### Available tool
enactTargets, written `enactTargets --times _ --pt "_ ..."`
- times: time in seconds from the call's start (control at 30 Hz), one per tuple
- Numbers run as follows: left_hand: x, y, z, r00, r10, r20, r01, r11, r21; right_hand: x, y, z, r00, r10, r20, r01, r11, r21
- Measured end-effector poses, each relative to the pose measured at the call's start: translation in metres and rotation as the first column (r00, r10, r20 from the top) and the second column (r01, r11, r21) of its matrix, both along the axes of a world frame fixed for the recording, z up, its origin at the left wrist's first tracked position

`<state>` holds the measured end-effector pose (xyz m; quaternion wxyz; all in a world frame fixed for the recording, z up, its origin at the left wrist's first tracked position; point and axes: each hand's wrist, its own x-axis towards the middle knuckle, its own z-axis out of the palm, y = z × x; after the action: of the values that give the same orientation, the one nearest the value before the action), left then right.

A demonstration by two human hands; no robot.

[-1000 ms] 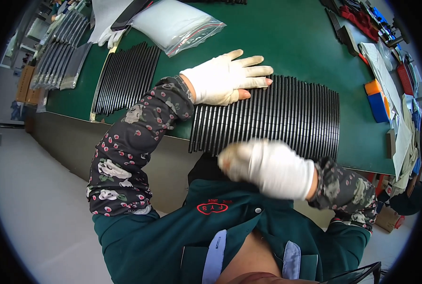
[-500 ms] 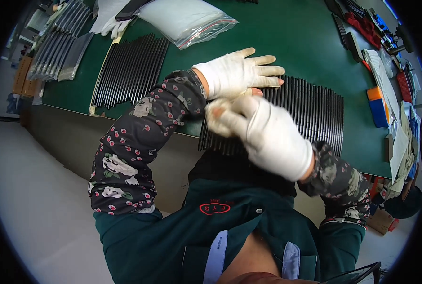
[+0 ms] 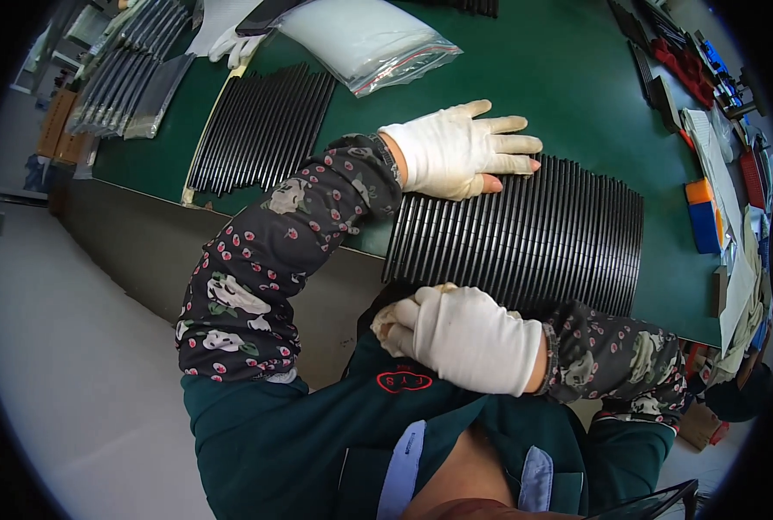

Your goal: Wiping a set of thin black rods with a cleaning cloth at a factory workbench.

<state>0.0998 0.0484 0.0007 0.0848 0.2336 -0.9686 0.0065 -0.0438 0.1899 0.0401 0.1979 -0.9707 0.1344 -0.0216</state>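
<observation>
A row of slim black rods lies side by side on the green table. My left hand, in a white glove with some fingertips bare, rests with fingers spread across the far ends of the rods on the left. Close to my body, just off the near ends of the rods, is my right hand, also gloved in white. Its fingers are closed around what looks like a crumpled cream cloth, mostly hidden by the glove.
A second row of black rods lies to the left. Behind it are a clear zip bag with white contents and a white glove. Bagged rods are stacked far left. An orange and blue block stands at the right.
My right hand has come back from over the rods toward my body, uncovering their near part. The left hand keeps its place on the rods. The whole view has shifted slightly.
</observation>
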Motion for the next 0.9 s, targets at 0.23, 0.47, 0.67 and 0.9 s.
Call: enactTargets --times 0.23,0.47,0.67,0.9 --pt "-0.002 -0.004 0.002 1.0 -0.013 0.022 0.013 1.0 -0.014 0.008 -0.032 -0.011 0.968 -0.035 0.248 0.078 0.983 -0.166" --pt "0.004 0.003 0.009 0.996 0.011 0.084 -0.007 0.999 -0.047 -0.017 -0.05 0.01 0.883 -0.23 0.409 0.274 0.96 -0.051" --pt "-0.001 -0.001 0.005 1.0 -0.01 0.019 0.01 1.0 0.026 -0.035 -0.008 0.02 0.99 0.103 0.101 -0.121 0.972 0.2" --pt "-0.002 0.0 0.007 0.998 0.018 0.057 -0.023 0.997 0.073 -0.044 -0.026 0.006 0.961 -0.145 0.236 0.106 0.98 0.171"
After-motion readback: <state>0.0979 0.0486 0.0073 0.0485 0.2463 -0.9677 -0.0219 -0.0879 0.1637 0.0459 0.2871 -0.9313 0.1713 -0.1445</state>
